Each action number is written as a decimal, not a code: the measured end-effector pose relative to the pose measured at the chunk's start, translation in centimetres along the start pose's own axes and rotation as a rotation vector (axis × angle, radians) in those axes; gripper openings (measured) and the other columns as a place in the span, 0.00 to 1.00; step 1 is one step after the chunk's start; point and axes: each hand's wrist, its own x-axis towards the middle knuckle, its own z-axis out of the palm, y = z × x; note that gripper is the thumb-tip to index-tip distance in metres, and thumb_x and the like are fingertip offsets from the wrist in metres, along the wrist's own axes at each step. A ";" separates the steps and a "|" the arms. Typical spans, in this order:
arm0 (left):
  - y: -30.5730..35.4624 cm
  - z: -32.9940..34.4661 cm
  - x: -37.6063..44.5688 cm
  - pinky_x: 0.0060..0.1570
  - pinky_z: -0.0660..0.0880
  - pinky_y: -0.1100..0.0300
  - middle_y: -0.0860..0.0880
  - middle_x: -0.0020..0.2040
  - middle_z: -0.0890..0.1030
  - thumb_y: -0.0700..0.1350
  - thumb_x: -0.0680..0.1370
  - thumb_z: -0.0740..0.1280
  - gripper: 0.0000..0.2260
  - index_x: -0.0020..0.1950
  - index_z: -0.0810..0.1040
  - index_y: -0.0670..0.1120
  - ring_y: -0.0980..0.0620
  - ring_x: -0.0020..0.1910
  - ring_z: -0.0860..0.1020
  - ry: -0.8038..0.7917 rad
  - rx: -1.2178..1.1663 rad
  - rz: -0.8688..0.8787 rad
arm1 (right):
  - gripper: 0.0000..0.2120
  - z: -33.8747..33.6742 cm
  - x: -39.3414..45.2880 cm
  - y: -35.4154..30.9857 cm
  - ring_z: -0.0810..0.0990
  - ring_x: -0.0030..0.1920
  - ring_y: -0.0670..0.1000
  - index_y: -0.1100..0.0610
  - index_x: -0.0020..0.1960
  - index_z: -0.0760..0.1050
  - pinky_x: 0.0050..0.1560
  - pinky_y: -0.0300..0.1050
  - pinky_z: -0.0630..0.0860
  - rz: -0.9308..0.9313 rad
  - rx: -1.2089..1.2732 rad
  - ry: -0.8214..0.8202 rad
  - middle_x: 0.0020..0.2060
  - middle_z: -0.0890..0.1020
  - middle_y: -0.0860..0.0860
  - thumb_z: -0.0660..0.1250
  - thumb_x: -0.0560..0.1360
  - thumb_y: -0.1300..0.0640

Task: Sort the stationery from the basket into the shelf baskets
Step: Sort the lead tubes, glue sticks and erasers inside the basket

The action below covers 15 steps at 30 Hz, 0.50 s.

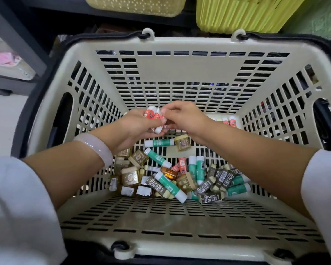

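1. A large beige slotted plastic basket (182,66) with dark handles fills the view, and both hands reach down into it.
2. The left hand (139,125) grips a bundle of red-and-white glue sticks (155,116), fingers curled round them; their long axes run from near right up toward far left.
3. The right hand (183,116) meets the bundle from the right, its fingertips pinching the top of one stick.
4. More red-and-white sticks (230,121) lie against the far right corner of the floor.
5. Green-and-white glue sticks (169,183) lie flat in the near pile, pointing many ways; one (159,143) lies crosswise just under the hands.
6. Amber translucent boxes (130,177) and dark "2B" erasers (211,197) are mixed among them.
7. A pale bangle (98,148) sits on the left wrist.
8. Two yellow-green shelf baskets (243,14) stand beyond the far rim.
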 end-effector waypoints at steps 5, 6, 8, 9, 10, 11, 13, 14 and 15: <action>1.8 -3.6 -1.3 0.36 0.81 0.62 0.40 0.46 0.80 0.38 0.76 0.66 0.07 0.51 0.73 0.37 0.49 0.39 0.82 0.195 0.074 -0.011 | 0.04 1.6 2.4 -1.2 0.78 0.31 0.46 0.58 0.42 0.73 0.36 0.36 0.79 0.051 0.077 -0.001 0.36 0.77 0.55 0.65 0.75 0.64; 2.1 -4.3 -1.6 0.35 0.81 0.62 0.40 0.45 0.79 0.39 0.77 0.64 0.04 0.49 0.73 0.39 0.49 0.39 0.81 0.241 0.054 0.002 | 0.05 2.1 2.9 -1.2 0.79 0.32 0.47 0.58 0.41 0.72 0.36 0.35 0.79 0.054 0.063 0.025 0.37 0.78 0.56 0.65 0.75 0.64; 2.5 -5.0 -2.0 0.35 0.81 0.61 0.42 0.44 0.78 0.39 0.78 0.62 0.02 0.47 0.71 0.41 0.50 0.38 0.80 0.341 -0.053 0.001 | 0.08 3.3 4.0 -0.8 0.81 0.38 0.51 0.57 0.39 0.70 0.38 0.39 0.80 0.062 -0.035 0.111 0.41 0.79 0.58 0.67 0.75 0.63; 2.6 -5.1 -2.1 0.36 0.81 0.61 0.42 0.44 0.78 0.38 0.78 0.62 0.01 0.48 0.71 0.41 0.50 0.38 0.80 0.372 -0.116 -0.012 | 0.10 4.1 4.5 -0.5 0.81 0.40 0.53 0.56 0.37 0.69 0.40 0.43 0.81 0.066 -0.126 0.157 0.42 0.79 0.58 0.67 0.74 0.61; 2.7 -4.9 -2.2 0.37 0.81 0.60 0.42 0.44 0.78 0.37 0.78 0.62 0.02 0.49 0.70 0.40 0.51 0.39 0.79 0.389 -0.173 -0.027 | 0.11 4.9 4.9 -0.2 0.81 0.41 0.53 0.55 0.36 0.67 0.41 0.46 0.80 0.066 -0.230 0.195 0.41 0.79 0.56 0.68 0.74 0.59; 2.7 -4.7 -2.1 0.38 0.80 0.60 0.42 0.44 0.78 0.36 0.78 0.62 0.04 0.51 0.70 0.39 0.51 0.39 0.78 0.396 -0.217 -0.043 | 0.12 5.7 5.3 0.1 0.79 0.39 0.53 0.54 0.35 0.67 0.40 0.47 0.78 0.054 -0.325 0.215 0.37 0.78 0.54 0.68 0.74 0.57; 2.5 -4.5 -2.0 0.40 0.78 0.62 0.42 0.42 0.77 0.34 0.77 0.62 0.06 0.53 0.70 0.38 0.52 0.36 0.76 0.391 -0.275 -0.058 | 0.15 7.2 6.0 0.4 0.74 0.33 0.49 0.54 0.32 0.66 0.34 0.42 0.71 0.019 -0.474 0.219 0.31 0.74 0.50 0.66 0.75 0.54; 2.5 -4.4 -2.0 0.41 0.77 0.62 0.43 0.40 0.77 0.34 0.77 0.62 0.06 0.54 0.70 0.38 0.53 0.35 0.76 0.389 -0.287 -0.063 | 0.16 7.9 6.4 0.6 0.74 0.33 0.49 0.54 0.32 0.67 0.34 0.42 0.70 0.011 -0.526 0.212 0.31 0.74 0.50 0.64 0.76 0.53; 2.4 -4.4 -1.9 0.41 0.76 0.61 0.43 0.40 0.77 0.34 0.77 0.62 0.07 0.55 0.70 0.38 0.53 0.35 0.75 0.390 -0.300 -0.065 | 0.15 8.5 6.7 0.8 0.75 0.36 0.51 0.55 0.32 0.68 0.37 0.43 0.72 0.010 -0.564 0.201 0.33 0.76 0.51 0.63 0.77 0.55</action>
